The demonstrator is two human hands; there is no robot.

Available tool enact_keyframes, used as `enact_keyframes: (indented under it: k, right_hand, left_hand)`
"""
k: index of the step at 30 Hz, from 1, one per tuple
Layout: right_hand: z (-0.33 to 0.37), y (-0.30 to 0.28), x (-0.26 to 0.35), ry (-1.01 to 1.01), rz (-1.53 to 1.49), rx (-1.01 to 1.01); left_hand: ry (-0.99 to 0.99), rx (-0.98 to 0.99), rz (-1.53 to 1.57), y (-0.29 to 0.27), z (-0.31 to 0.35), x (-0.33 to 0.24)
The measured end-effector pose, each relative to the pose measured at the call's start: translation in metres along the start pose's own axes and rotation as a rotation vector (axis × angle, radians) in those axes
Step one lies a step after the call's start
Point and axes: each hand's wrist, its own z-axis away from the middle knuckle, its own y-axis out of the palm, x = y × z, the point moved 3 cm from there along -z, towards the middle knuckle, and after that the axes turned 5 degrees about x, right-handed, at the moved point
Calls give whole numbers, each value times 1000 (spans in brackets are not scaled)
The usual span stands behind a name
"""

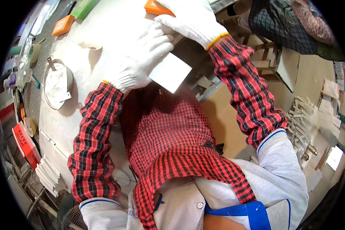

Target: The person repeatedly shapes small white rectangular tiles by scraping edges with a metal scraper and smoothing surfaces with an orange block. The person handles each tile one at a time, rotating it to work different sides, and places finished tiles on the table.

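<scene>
My left hand [143,61], in a white knit glove, is closed around a flat white square piece [170,73]. One smooth face of the piece shows beside the palm, and the fingers hide its far edge. Just beyond, my right hand [193,21], gloved the same way, grips an orange block [155,7] at the top edge of the view. Its fingers are partly cut off there. The right thumb lies close to the left fingertips, over the pale worktable [115,30].
At left on the table are a round container of white material [57,84], another orange block [63,25] and a green box [84,8]. A red box [26,145] and white strips [48,174] lie lower left. Another person [283,27] is at upper right, near a wooden stool [272,57].
</scene>
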Motion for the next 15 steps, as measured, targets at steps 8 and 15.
enact_keyframes:
  k: [8,15]
  right_hand:
    - [127,-7,106,-106,-70,377]
    - [211,-51,85,121,-286,236]
  left_hand:
    - [-36,-73,-2,4,0,-6]
    - [18,-130,66,-21,-8,-25]
